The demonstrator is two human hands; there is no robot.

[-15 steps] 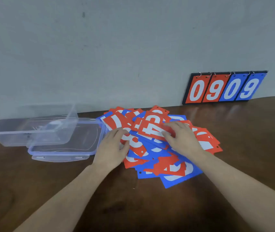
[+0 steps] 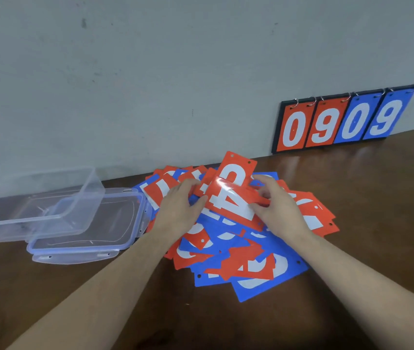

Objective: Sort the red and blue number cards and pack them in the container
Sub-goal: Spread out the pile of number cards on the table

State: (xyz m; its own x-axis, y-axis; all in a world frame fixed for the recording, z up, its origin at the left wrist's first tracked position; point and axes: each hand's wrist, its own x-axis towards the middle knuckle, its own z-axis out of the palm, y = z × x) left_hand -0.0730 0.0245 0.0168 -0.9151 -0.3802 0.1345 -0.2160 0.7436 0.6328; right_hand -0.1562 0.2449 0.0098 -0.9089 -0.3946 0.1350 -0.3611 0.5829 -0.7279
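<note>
A loose pile of red and blue number cards (image 2: 251, 263) lies on the brown table in front of me. My right hand (image 2: 279, 210) pinches a red card with a white 4 (image 2: 231, 203), lifted off the pile's top. Behind it another red card (image 2: 237, 170) tilts upward. My left hand (image 2: 178, 210) grips the left edge of the red cards, thumb against the 4 card. A clear plastic container (image 2: 36, 205) stands to the left, resting partly on its clear lid (image 2: 95, 238).
A flip scoreboard (image 2: 342, 120) reading 0909, two red and two blue panels, leans against the grey wall at the back right. Bare dark table (image 2: 377, 188) extends to the right and in front of the pile.
Both hands have moved up onto the top of the pile and taken hold of red cards, lifting the 4 card and tilting the one behind it.
</note>
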